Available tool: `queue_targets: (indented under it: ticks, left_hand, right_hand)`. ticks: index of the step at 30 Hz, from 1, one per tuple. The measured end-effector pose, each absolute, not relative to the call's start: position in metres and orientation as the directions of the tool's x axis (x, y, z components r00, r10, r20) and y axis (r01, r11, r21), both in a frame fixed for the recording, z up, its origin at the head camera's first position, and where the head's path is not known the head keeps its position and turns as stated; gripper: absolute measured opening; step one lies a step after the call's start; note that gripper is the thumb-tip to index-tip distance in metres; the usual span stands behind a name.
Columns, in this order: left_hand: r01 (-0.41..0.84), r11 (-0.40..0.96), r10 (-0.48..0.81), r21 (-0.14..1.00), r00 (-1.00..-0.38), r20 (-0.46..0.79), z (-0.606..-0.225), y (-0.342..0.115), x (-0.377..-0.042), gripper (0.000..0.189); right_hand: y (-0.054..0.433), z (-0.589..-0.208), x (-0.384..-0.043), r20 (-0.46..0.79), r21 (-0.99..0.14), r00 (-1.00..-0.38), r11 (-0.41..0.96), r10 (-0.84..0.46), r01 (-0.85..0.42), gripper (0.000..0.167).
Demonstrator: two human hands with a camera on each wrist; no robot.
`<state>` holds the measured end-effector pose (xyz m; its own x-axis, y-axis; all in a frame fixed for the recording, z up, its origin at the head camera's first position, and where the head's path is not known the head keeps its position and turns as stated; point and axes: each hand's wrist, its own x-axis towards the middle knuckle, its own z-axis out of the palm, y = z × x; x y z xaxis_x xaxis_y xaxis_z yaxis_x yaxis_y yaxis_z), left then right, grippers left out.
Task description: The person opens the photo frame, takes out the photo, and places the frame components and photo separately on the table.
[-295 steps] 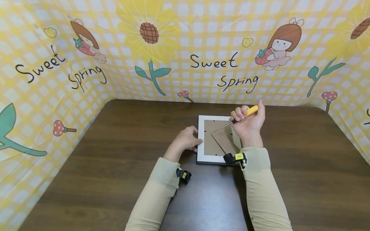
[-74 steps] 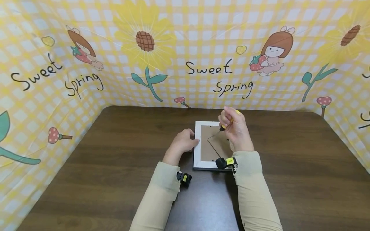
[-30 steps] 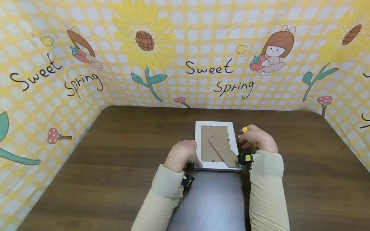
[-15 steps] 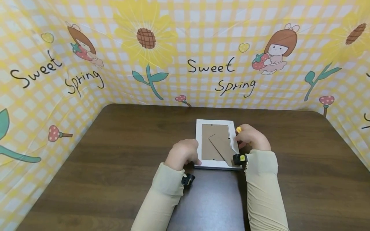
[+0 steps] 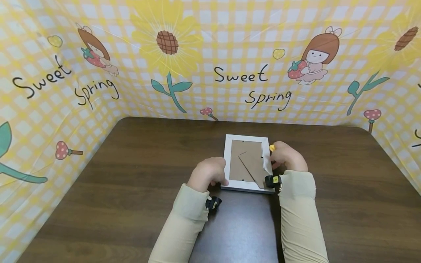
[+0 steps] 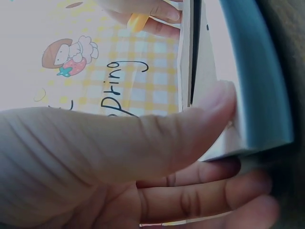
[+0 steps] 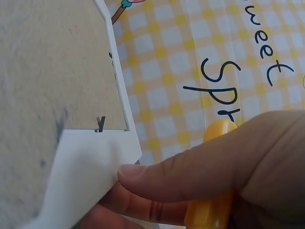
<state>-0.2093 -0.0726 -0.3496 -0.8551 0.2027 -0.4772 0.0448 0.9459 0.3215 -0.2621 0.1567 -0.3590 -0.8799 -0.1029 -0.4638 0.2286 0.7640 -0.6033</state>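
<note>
A white picture frame (image 5: 227, 160) lies back side up, its brown backing board (image 5: 248, 160) showing inside the rim with several small black tabs. A slanted easel leg lies flat on that board. My left hand (image 5: 208, 173) grips the near left part of the frame, thumb on the back and fingers curling beneath, as the left wrist view shows. At the right edge my right hand (image 5: 288, 156) pinches the frame, thumb (image 7: 157, 179) on its white rim. Tucked in that same hand is a screwdriver with a yellow handle (image 7: 209, 210); its shaft is hidden.
The frame is on a dark brown wooden table (image 5: 131, 190). A yellow checked cloth (image 5: 230, 44) with printed flowers and lettering stands around the back and sides. Both wrists carry small black cameras.
Earlier my right hand held the screwdriver over the backing board; it then moved to the frame's right edge. My left hand slid nearer along the left edge. The frame has turned slightly clockwise.
</note>
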Motion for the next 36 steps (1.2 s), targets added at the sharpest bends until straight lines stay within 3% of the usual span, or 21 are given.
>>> queue_targets:
  ticks: [16, 24, 30, 36]
  left_hand:
    - [0.073, 0.936, 0.232, 0.345, -0.864, -0.447, -0.353, -0.074, -0.216, 0.019]
    - [0.055, 0.935, 0.209, 0.350, -0.884, -0.419, -0.352, -0.075, -0.217, 0.010]
    - [0.072, 0.938, 0.207, 0.339, -0.901, -0.381, -0.353, -0.075, -0.219, 0.007]
    - [0.063, 0.940, 0.188, 0.335, -0.916, -0.353, -0.356, -0.076, -0.222, 0.005]
  right_hand:
    - [0.165, -0.362, -0.262, -0.454, -0.646, -0.884, 0.724, -0.112, 0.240, 0.033]
    - [0.167, -0.360, -0.259, -0.471, -0.675, -0.869, 0.695, -0.150, 0.246, 0.074]
    - [0.170, -0.360, -0.258, -0.480, -0.689, -0.859, 0.682, -0.176, 0.245, 0.078]
    - [0.174, -0.361, -0.257, -0.508, -0.718, -0.840, 0.634, -0.192, 0.289, 0.093]
